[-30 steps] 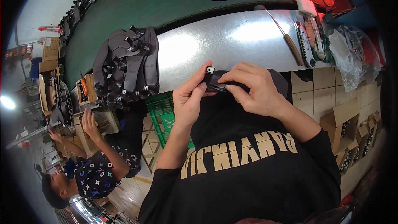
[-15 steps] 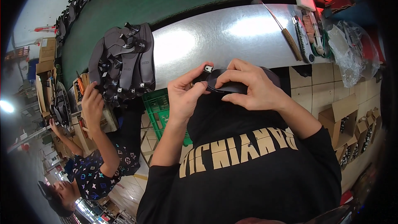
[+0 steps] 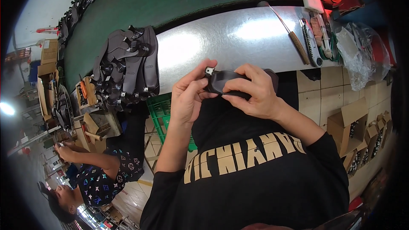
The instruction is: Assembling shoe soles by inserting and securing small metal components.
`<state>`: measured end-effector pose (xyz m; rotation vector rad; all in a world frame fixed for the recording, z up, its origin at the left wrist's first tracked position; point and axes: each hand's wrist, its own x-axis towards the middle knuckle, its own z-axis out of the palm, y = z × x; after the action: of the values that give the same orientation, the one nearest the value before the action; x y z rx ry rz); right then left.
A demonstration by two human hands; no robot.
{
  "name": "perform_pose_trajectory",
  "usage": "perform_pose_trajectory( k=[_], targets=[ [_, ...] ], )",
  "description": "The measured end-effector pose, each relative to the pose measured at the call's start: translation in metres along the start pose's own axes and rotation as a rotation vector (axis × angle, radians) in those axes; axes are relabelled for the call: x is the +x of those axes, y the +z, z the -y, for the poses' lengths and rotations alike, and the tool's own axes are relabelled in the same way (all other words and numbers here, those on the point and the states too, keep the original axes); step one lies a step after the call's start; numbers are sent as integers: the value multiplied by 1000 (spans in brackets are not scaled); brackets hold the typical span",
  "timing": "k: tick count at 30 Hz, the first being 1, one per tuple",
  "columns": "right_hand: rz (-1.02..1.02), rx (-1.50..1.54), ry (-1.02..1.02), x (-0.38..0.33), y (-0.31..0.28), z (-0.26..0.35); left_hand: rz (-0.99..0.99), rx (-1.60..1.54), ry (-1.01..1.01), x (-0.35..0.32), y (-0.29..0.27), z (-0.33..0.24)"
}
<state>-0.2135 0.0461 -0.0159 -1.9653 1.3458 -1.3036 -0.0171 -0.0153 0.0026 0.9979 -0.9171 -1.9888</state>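
Both hands, left hand (image 3: 189, 98) and right hand (image 3: 251, 91), grip a dark strap (image 3: 221, 81) above the shiny metal worktop (image 3: 221, 44). Beyond lies a green belt (image 3: 140, 4); cardboard boxes (image 3: 353, 123) line the tiled floor (image 3: 324, 89).

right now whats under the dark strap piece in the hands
Under the dark leather strap piece with a small metal buckle lie the shiny metal table edge and the person's black shirt. Both hands' fingers cover its lower side.

Metal bench (image 3: 238, 42), sandal pile (image 3: 128, 66) left, brushes (image 3: 313, 38) right
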Motion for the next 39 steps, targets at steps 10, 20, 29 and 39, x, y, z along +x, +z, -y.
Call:
perform_pose_trajectory(
  k=[10,20,29,39],
  targets=[
    [-85,-70,5,-1,-4,2,75,249,-157,-4,-3,-6],
    [-64,-73,46,-5,-1,1,3,362,-138,-3,8,-2],
    [23,89,229,-5,-3,3,-3,406,-96,1,8,5],
    [-388,-258,-194,44,-63,14,-32,918,1033,-2,-6,-23]
  ],
)
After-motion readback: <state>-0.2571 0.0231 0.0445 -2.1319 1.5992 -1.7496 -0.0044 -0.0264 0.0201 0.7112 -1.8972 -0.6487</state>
